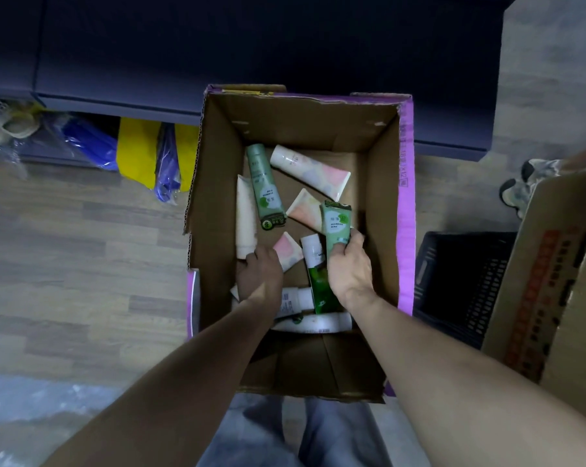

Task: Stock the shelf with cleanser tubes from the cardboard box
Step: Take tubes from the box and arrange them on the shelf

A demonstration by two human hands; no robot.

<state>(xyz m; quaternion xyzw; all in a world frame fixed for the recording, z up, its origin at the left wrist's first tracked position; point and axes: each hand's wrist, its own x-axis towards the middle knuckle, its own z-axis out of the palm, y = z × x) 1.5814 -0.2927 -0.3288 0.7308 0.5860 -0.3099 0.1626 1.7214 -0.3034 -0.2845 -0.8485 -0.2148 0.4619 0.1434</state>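
Note:
An open cardboard box (214, 170) with purple outer sides stands on the floor below me, holding several cleanser tubes. My right hand (347, 267) grips a light green tube (335, 222) marked with seaweed text, its flat end pointing up. My left hand (259, 273) is down in the box, fingers curled at the lower end of a long cream tube (245, 220), beside a small pink and white tube (286, 249). Another green tube (266, 188) and a white and pink tube (313, 170) lie further back. A dark green tube (320, 284) lies under my right hand.
A dark blue shelf unit (251, 45) runs along the top, with yellow and blue bags (136, 146) beneath its left part. A black plastic crate (463, 281) and a second cardboard box (548, 284) stand to the right. Someone's shoe (521, 187) shows at the right edge. Wooden floor lies left.

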